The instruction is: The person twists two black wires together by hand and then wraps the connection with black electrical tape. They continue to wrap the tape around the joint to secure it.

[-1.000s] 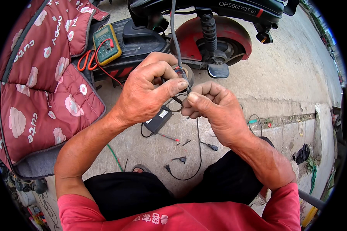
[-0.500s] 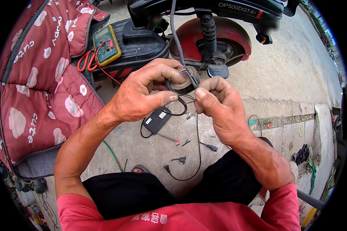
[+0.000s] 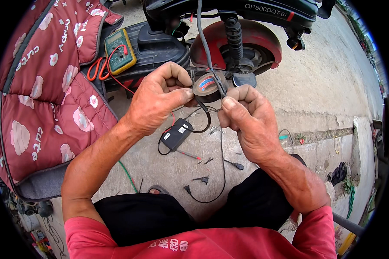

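Lap: red shirt and black trousers at the bottom edge, forearms rising from there.
Ground below hands: small black box (image 3: 176, 134) with looped leads, loose plug ends (image 3: 202, 179) and wire scraps on bare concrete (image 3: 324, 95).
Left hand (image 3: 157, 101): curled, thumb and forefinger pinching the free end of the black tape just beside the roll.
Right hand (image 3: 246, 118): closed in a loose fist, thumb pressed on top, gripping the black cable (image 3: 206, 47) where the tape meets it.
Tape roll (image 3: 209, 86): black insulating tape with a red and blue core label, held between both hands, touching the cable.
Cable: hangs from the scooter above, passes across the roll, and trails on below to the ground.
Progress, as a judgement: wrapping appears underway, with tape drawn out and laid at the joint; tape not yet cut from the roll, finished wrap hidden by fingers, loose plugs on the ground apparently unconnected.
Left side: quilted red cover (image 3: 43, 99) with pale patches.
Farther: green and yellow multimeter (image 3: 120, 51) with red leads on the scooter's footboard.
Farthest: scooter's rear wheel under its red mudguard (image 3: 246, 41).
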Motion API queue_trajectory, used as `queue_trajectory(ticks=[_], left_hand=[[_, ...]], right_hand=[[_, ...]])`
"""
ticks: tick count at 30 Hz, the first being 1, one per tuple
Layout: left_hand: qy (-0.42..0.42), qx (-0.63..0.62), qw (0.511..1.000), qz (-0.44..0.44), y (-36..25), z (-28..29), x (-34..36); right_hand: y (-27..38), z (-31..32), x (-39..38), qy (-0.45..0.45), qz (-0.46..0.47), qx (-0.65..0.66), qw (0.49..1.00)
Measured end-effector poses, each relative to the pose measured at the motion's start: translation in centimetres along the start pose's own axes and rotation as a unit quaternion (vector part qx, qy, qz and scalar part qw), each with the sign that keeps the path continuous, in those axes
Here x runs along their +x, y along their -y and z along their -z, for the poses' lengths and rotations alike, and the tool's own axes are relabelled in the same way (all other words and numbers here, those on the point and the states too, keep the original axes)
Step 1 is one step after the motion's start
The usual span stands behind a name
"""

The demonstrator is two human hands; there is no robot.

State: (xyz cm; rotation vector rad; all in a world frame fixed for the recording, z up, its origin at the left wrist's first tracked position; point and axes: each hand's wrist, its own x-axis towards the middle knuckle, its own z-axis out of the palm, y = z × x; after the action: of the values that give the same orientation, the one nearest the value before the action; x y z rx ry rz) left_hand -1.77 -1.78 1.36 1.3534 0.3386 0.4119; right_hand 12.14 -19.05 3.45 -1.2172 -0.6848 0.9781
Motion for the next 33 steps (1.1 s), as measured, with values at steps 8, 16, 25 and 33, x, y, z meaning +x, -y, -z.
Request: queue_trajectory(ticks=[8,16,25,33], left_hand=[[0.056,-0.155,0.984,0.068,1.1,0.3,0.4],[0.006,0.083,0.994,-0.073,-0.8,0.8,-0.2],[0.042,0.381,0.901,-0.204,-2.4,-0.9,-1.2],[0.053,0.403,0.906,-0.121,-1.9,-1.7,-1.2]], right_hand=[[0.2,-0.2,-0.3,0.066,-0.034,0.069,0.995],[0.6,-0.4,-0.3,0.033,-0.024,-0.018,0.999],[0.4,-0.2,-0.2,0.017,-0.026,-0.088,0.996],[-1.6,-0.1,-0.2,-0.033,0.009,-0.187,0.982]])
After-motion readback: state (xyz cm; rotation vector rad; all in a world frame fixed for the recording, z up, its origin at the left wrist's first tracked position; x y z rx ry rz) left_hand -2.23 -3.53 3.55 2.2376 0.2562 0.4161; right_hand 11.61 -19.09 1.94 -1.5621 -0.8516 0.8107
